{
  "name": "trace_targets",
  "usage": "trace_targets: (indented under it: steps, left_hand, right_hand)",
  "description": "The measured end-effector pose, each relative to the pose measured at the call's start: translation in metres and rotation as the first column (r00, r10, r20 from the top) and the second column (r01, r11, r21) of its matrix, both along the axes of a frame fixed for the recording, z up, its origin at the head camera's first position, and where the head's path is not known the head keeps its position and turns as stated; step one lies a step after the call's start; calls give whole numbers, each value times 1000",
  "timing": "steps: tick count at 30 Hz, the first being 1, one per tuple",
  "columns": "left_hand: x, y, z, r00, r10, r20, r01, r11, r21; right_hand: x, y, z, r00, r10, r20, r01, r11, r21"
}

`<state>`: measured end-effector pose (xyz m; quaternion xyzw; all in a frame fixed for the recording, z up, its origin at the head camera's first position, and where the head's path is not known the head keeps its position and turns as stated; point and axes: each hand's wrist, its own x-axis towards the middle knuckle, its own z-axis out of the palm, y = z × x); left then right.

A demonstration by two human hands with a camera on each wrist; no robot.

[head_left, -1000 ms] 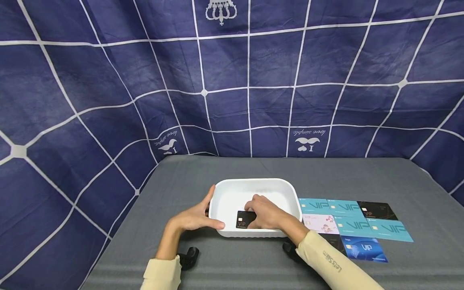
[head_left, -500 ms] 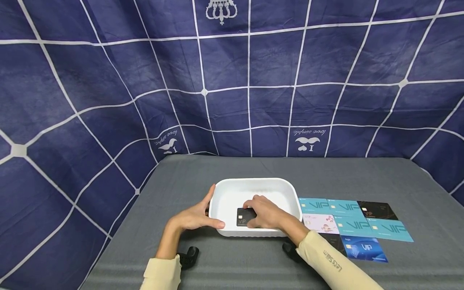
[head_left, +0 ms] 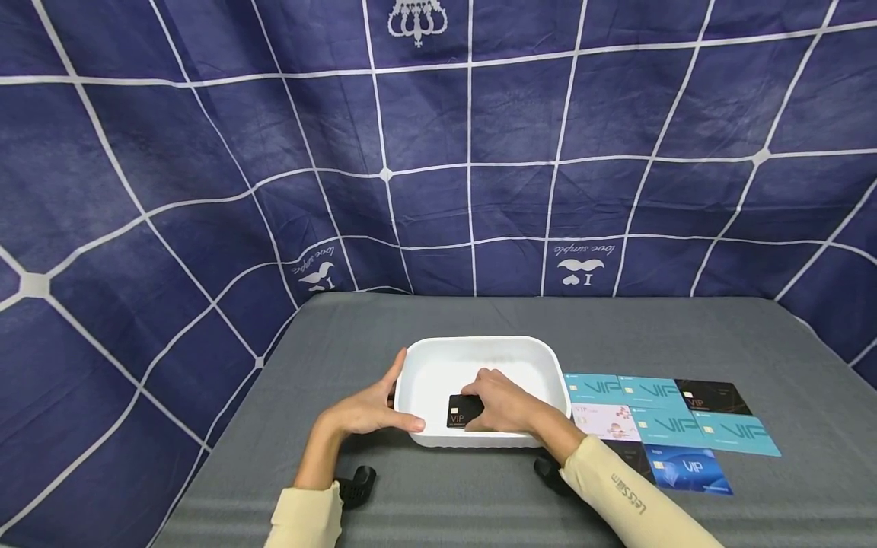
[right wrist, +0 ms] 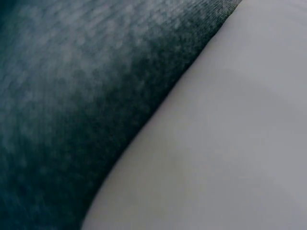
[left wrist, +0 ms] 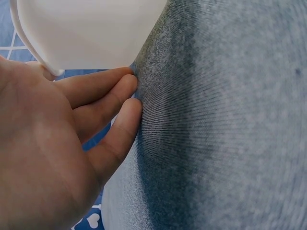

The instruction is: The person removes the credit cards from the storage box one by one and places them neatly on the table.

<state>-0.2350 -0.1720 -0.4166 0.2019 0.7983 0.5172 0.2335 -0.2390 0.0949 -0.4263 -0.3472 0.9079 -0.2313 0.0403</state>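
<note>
A white tray [head_left: 503, 348] sits on the grey-covered table. Inside it, my right hand [head_left: 503, 399] pinches a black VIP card [head_left: 459, 411] near the tray's front wall; part of the card is hidden by the fingers. My left hand [head_left: 366, 409] rests at the tray's left side, thumb over the front left rim and index finger along the back of that side. In the left wrist view, the other fingers [left wrist: 117, 127] touch the cloth beside the tray's outer wall. Only tray wall and cloth show in the right wrist view, without the hand.
Right of the tray, several cards lie side by side in rows: teal cards [head_left: 668, 428], a pink flowered card [head_left: 606, 422], a blue card [head_left: 688, 468] and black cards [head_left: 712, 397]. A blue grid-patterned curtain [head_left: 514, 205] stands behind the table [head_left: 356, 327].
The black card has shifted slightly away from the tray's front wall, and its face lightened briefly half a second ago. My right fingers moved a little with it; the left hand stayed put.
</note>
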Motion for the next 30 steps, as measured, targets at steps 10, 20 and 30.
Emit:
trace_targets:
  steps: [10, 20, 30]
  left_hand:
    - [-1, 2, 1, 1000, -9, -4, 9, 1000, 13]
    - [0, -1, -1, 1000, 0, 7, 0, 1000, 5]
    - [1, 0, -1, 1000, -4, 9, 4, 1000, 3]
  right_hand:
    - [1, 1, 0, 1000, -1, -4, 1, 1000, -7]
    - [2, -1, 1, 996, -2, 88, 10, 996, -83]
    - [6, -2, 4, 990, 9, 141, 19, 980, -199]
